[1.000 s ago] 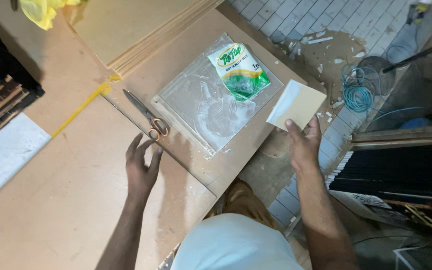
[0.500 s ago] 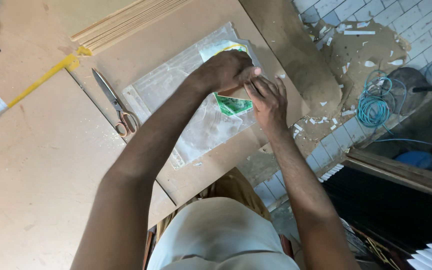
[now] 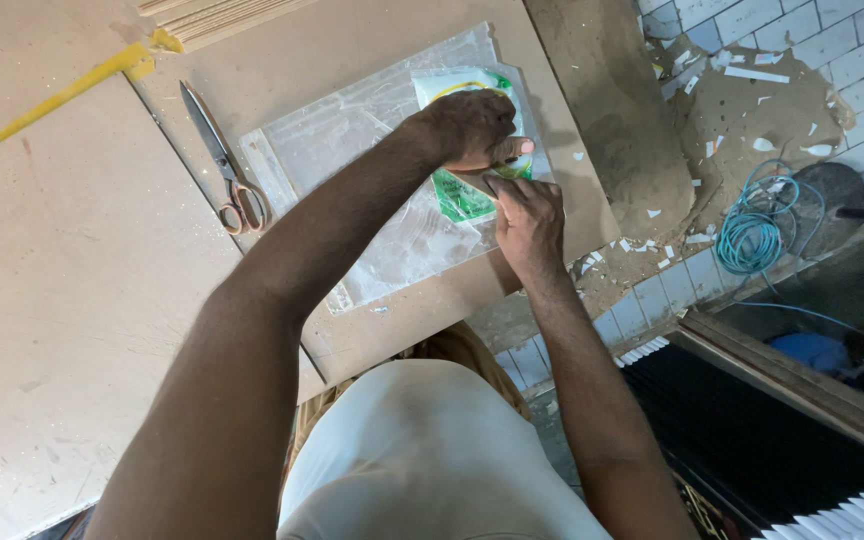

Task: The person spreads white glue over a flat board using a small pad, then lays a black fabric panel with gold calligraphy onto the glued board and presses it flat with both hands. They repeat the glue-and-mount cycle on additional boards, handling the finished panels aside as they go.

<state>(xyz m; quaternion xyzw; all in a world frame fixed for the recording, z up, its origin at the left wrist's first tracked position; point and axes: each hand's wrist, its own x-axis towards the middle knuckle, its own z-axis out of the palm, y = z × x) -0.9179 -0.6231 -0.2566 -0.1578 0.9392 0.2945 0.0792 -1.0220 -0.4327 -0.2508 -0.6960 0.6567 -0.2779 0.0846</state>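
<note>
Both hands have come together on the green-and-white packet on the clear plastic sheet.

A second ago I had the left hand [image 3: 467,128] flat by the scissors [image 3: 224,165] and the right hand [image 3: 527,222] holding up a pale card out to the right; now both sit over the packet [image 3: 464,190], so I judge the work has passed from fetching to handling the packet itself. The left grip is curled over the packet's far part with the thumb out to the right; the right grip is pressed together, fingertips pinching its right edge. The packet lies on the plastic sheet [image 3: 352,150] atop the brown worktop [image 3: 82,300], directly under both hands, scissors well to the left.
</note>
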